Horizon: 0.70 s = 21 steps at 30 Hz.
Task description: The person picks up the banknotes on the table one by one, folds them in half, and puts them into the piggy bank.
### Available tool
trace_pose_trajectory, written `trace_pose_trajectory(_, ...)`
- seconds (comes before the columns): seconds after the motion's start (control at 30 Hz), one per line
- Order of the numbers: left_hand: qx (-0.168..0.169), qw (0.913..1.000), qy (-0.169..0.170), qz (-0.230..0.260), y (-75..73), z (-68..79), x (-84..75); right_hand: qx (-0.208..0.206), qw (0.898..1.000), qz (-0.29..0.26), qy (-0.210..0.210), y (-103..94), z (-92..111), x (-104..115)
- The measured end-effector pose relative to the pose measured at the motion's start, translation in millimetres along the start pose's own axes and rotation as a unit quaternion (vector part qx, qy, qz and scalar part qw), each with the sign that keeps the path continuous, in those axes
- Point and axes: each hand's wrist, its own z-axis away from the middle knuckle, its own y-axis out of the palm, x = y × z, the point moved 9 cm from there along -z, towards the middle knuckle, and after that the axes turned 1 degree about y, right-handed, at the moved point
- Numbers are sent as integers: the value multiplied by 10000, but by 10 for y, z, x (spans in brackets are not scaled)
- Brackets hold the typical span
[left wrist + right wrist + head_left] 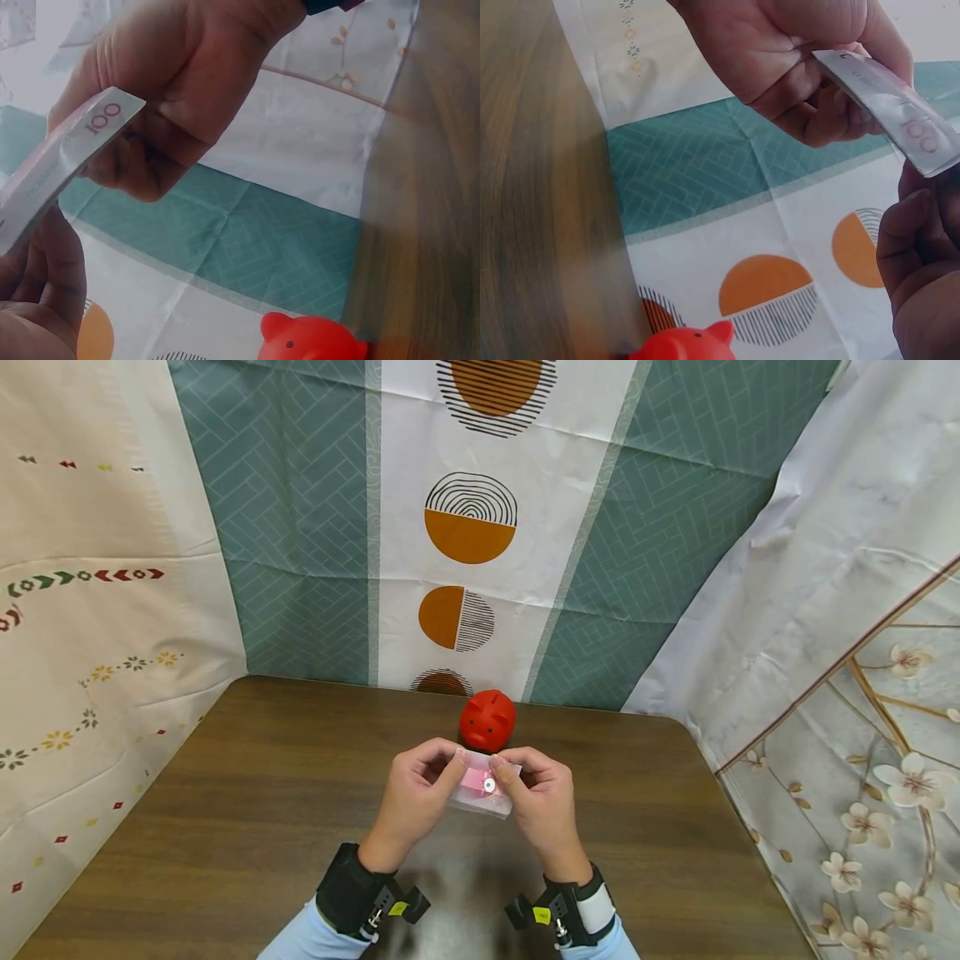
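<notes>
Both hands hold up a small pink-and-white banknote (472, 781) above the table. Its pale underside shows a printed 100 in both wrist views. The left hand (420, 785) pinches the note's left end, thumb on top and the other fingers curled beneath. At the opposite end, the right hand (538, 797) grips it the same way. A white round spot shows on its pink face beside the right thumb. Just beyond the fingertips stands a red piggy bank (487, 720), facing the person, with its lower front overlapped by the note in the head view.
The brown wooden table (300, 760) reaches back to a hanging green and white cloth (300, 527) with orange circles. A cream patterned cloth (97, 635) hangs at the left, and a white flowered cloth (862, 760) lines the right side.
</notes>
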Motion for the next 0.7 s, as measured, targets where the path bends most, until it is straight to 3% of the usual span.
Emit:
trace_pose_trajectory(0.17,-257,9997,27,-8,-54,-1,-10,-67,9999,-125,-28,-11,-7,10)
trace_pose_trajectory(0.5,-412,9987,277,84,-118,-29,-59,-32,9998,-171,26,-10,-13,3)
trace_pose_trajectory(0.7,-490,9984,223,145,-142,-29,-39,-126,9997,-191,40,-19,-14,10)
